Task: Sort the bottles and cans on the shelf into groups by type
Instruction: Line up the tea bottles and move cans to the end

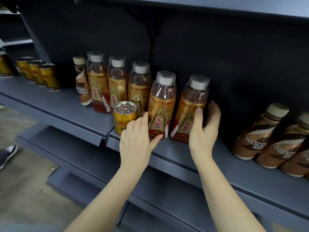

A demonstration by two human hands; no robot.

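Observation:
Several orange energy-drink bottles with white caps stand in a row on the grey shelf [70, 106]. My right hand [203, 131] wraps around the rightmost bottle [190, 108], thumb on its front, fingers behind it. My left hand [136, 139] rests against a gold can [124, 117] at the shelf's front edge, fingers spread and touching the neighbouring bottle [160, 106]. A single brown Nescafe bottle [82, 82] stands at the left end of the row. Several gold cans [48, 76] are grouped at the far left, and more Nescafe bottles [255, 133] at the right.
The shelf's dark back panel and a bracket post [153, 47] rise behind the bottles. An upper shelf [200, 4] hangs overhead. A lower shelf [66, 148] juts out below. Someone's dark shoe [7, 155] is on the floor at left.

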